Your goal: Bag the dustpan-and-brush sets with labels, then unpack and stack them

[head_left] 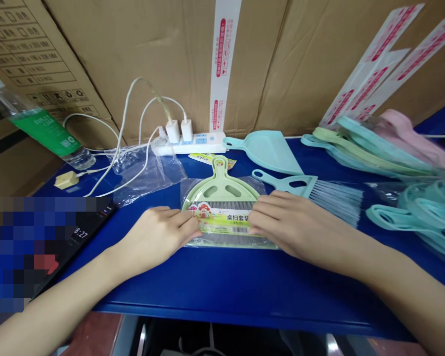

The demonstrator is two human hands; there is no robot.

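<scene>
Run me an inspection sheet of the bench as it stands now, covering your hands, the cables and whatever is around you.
Surface: blue table, holding everything below.
Job's things: green dustpan and grey brush set, in a clear bag with a printed label, lying flat.
Grippers: left hand and right hand rest on opposite ends of the bag.
Clutter: loose teal dustpan, teal brush, clear plastic bag, tilted water bottle.
Cables: white cables run to two plug adapters in a white power strip.
Surroundings: cardboard boxes behind; stacked teal, green and pink dustpans at right.
</scene>
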